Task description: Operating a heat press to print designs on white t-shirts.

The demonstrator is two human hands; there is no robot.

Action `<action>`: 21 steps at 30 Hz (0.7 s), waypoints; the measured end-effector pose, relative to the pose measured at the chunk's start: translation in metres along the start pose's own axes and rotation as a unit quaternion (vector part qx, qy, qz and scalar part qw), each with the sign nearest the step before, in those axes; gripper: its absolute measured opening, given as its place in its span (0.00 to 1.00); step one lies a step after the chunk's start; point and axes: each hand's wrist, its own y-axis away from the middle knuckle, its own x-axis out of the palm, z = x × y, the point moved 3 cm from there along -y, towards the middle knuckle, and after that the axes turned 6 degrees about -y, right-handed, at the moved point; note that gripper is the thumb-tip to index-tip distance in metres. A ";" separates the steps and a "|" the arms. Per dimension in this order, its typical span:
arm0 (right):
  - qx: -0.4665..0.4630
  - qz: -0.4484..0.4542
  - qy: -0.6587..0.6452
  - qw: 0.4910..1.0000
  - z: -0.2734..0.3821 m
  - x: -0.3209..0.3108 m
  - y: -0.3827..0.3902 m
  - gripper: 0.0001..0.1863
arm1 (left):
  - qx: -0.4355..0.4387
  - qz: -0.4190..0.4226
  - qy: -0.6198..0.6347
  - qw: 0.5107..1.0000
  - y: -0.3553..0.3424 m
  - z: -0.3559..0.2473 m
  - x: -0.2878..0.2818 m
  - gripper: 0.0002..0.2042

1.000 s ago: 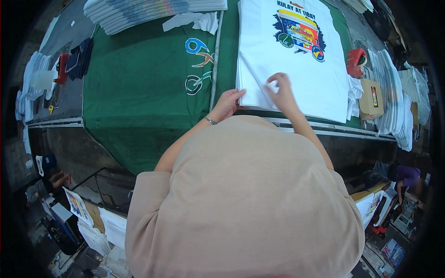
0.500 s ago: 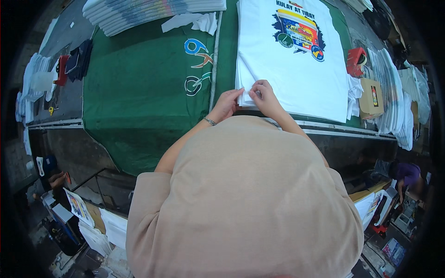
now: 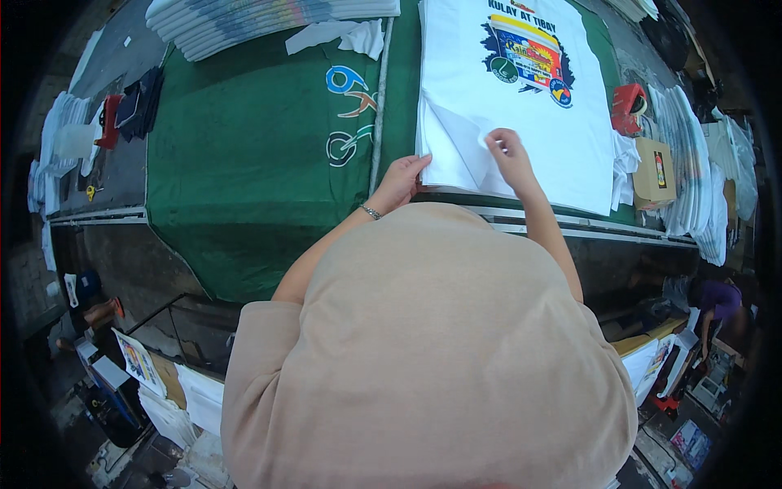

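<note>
Left hand [image 3: 403, 178] lies flat, right hand [image 3: 507, 149] pinches, both arms extended.

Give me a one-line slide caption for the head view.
Left hand on the near edge of a white printed T-shirt, right hand pinching its fabric, on a green-covered table.

Shirt-printing workshop — long green tables [image 3: 244, 163], stacked shirts [image 3: 244, 20]

green table [image 3: 244, 187], white printed shirt [image 3: 521, 106], shirt stack [image 3: 244, 20]
</note>
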 end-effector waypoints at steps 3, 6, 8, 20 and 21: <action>-0.197 -0.120 0.214 0.949 -0.002 -0.004 0.003 0.07 | -0.004 0.002 0.002 1.000 0.002 -0.003 0.005 0.12; -0.164 0.015 0.094 0.982 0.032 0.042 0.021 0.08 | 0.004 0.015 0.015 1.000 0.007 -0.008 0.009 0.12; -0.169 0.033 0.110 0.979 0.040 0.061 0.028 0.08 | 0.006 0.024 0.017 1.000 0.003 -0.003 0.003 0.12; -0.062 0.114 0.018 0.991 0.018 0.026 0.005 0.08 | -0.001 0.032 -0.005 0.999 -0.007 0.009 -0.008 0.11; -0.045 0.077 0.019 0.996 0.015 0.011 0.000 0.08 | -0.005 0.014 -0.006 1.000 -0.004 0.006 -0.006 0.12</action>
